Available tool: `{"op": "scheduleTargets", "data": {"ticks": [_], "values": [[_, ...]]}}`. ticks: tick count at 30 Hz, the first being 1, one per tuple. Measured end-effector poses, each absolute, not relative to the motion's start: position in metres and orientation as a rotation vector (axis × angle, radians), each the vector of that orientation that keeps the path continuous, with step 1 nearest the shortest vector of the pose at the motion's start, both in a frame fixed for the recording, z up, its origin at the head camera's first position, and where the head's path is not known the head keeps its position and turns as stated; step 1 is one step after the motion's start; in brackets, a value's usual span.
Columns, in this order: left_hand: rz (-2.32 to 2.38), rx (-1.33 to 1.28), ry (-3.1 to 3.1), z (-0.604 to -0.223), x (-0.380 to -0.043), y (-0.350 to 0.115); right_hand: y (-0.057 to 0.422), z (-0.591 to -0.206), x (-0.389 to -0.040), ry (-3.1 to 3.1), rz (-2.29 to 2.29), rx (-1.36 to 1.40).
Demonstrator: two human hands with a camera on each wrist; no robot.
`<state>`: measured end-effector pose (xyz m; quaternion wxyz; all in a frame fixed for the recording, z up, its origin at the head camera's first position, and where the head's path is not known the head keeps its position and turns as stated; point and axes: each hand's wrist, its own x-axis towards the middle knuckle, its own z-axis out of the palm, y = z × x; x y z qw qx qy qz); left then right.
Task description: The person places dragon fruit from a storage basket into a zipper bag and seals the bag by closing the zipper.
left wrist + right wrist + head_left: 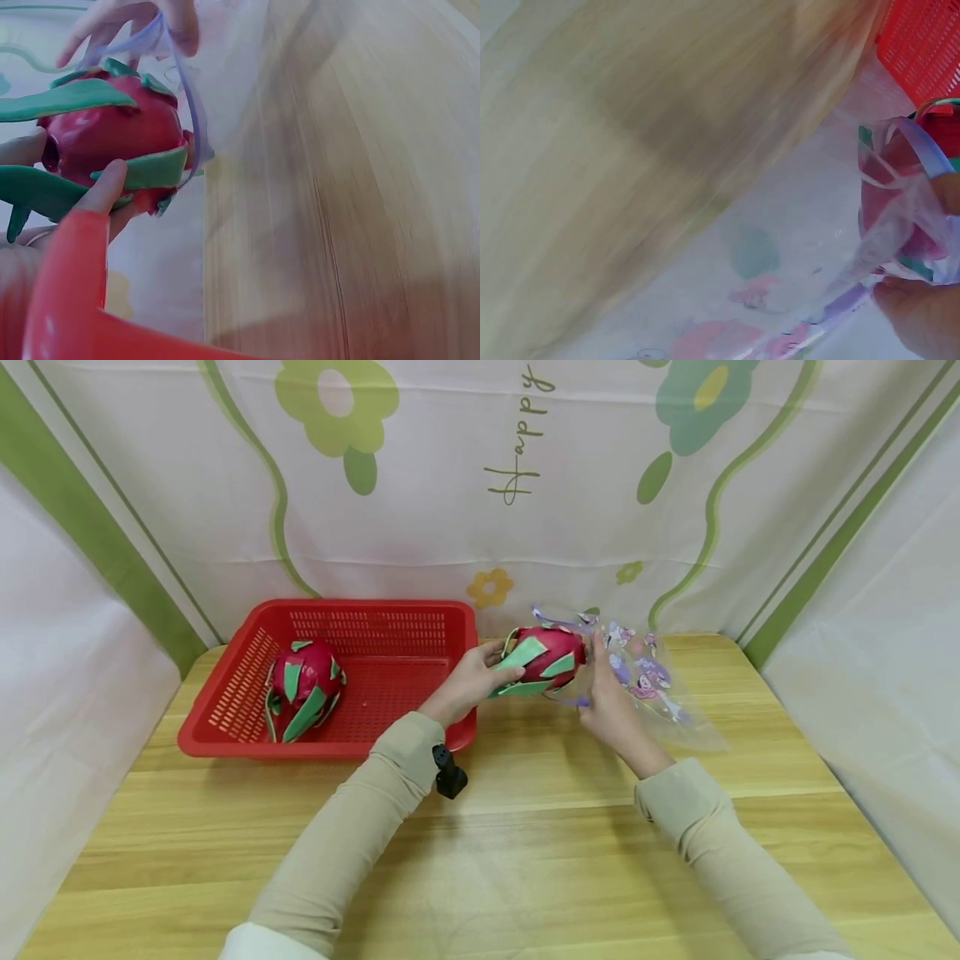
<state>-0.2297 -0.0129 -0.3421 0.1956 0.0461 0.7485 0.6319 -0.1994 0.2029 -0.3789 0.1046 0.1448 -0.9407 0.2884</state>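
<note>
My left hand grips a red model dragon fruit with green leaf flaps, fingers and thumb around its leafy end. At its other end is the mouth of a clear printed plastic bag with a purple rim. My right hand holds the bag at this mouth, thumb and fingers spread along the rim. In the right wrist view, clear film covers part of the fruit. A second dragon fruit lies in the red basket, toward its left side.
The basket stands left of my hands on a wooden table, with its right end beside my left wrist. A white cloth printed with flowers hangs behind the table, and white cloth sides flank it.
</note>
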Motion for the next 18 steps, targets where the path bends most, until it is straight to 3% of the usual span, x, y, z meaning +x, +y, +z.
{"op": "scheduleTargets", "data": {"ticks": [18], "values": [[1.749,0.134,2.122,-0.343,-0.227,-0.012,0.204,-0.390,-0.207,-2.667,0.756,0.455]]}}
